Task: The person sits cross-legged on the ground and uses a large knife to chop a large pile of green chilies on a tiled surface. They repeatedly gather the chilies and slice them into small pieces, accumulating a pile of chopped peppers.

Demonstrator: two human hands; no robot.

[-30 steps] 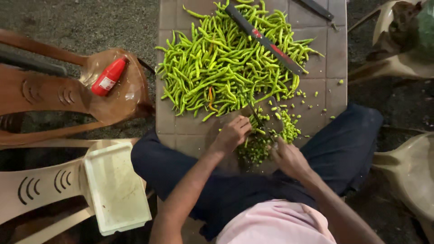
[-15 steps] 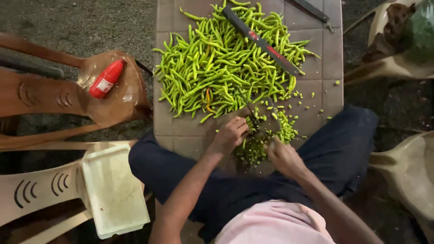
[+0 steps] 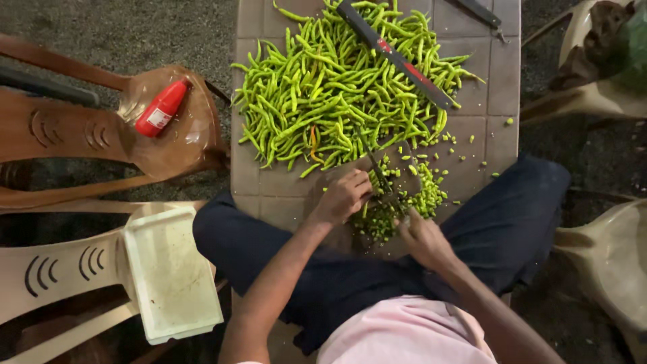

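Head view: two hands cut green chillies on a tiled surface (image 3: 269, 195).
A big pile of green chillies (image 3: 337, 87) lies just past both hands. Small cut bits (image 3: 404, 202) sit between them. The left hand (image 3: 342, 197) is curled around some chillies. The right hand (image 3: 423, 239) is closed on a knife (image 3: 379, 176).

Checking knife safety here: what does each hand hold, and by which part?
The right hand grips a small dark-bladed knife by its handle. The left hand pins green chillies near the blade; which part cannot be told.
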